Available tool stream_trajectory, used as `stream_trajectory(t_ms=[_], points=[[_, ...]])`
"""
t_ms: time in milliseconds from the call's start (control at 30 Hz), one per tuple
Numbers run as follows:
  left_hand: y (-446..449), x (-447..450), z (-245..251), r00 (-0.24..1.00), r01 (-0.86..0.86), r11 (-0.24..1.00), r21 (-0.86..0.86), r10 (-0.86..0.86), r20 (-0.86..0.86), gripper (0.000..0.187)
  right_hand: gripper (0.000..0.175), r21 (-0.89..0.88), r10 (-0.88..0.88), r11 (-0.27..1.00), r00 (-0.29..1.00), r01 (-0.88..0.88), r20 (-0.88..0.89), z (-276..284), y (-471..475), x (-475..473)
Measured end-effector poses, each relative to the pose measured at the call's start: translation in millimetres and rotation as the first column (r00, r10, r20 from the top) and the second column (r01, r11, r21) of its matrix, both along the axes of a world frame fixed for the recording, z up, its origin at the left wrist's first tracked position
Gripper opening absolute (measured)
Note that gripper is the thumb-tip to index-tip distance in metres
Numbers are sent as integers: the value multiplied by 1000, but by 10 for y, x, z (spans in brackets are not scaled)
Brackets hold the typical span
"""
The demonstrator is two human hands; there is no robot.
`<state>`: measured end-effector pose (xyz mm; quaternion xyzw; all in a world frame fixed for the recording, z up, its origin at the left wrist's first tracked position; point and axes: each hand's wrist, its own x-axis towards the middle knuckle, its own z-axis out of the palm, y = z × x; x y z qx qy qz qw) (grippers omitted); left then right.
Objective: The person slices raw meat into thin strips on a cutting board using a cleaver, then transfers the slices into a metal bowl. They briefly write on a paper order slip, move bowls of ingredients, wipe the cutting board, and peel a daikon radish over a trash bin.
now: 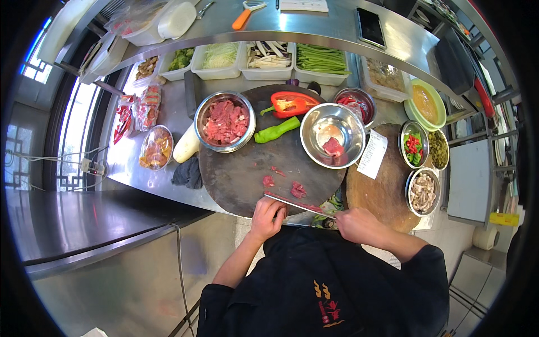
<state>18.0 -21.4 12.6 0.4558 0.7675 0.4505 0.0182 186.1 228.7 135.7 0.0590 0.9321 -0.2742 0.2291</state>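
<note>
On a round dark chopping board (240, 179), my right hand (358, 225) grips the handle of a knife (301, 205) whose blade lies along the near edge. My left hand (268, 217) rests by the blade's far left end with its fingers curled; whether anything is under them is hidden. Small pieces of raw red meat (298, 190) lie just beyond the blade, and more meat runs along it. A steel bowl heaped with cut raw meat (226, 123) stands at the board's left. To the right, another steel bowl (309, 137) holds one lump of meat.
Half a red pepper (291, 104) and a green pepper (278, 130) lie at the board's back. A white radish (186, 145) and a dark cloth (188, 173) are at left. A brown board (374, 198) at right bears a printed slip (373, 155) and small bowls. A steel shelf (269, 37) overhangs vegetable tubs.
</note>
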Motion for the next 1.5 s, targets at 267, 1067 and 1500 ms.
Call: stream_trajectory(t_ms=[267, 1067, 1500], points=[[21, -45, 27, 998, 33, 999, 25, -32, -52, 21, 18, -63, 27, 997, 990, -35, -135, -355, -615, -1134], [5, 65, -50, 998, -39, 998, 51, 41, -41, 23, 19, -21, 29, 999, 1000, -29, -5, -17, -33, -106], [-44, 45, -28, 998, -37, 998, 48, 39, -39, 23, 16, 59, 55, 997, 998, -57, 40, -577, -301, -505]])
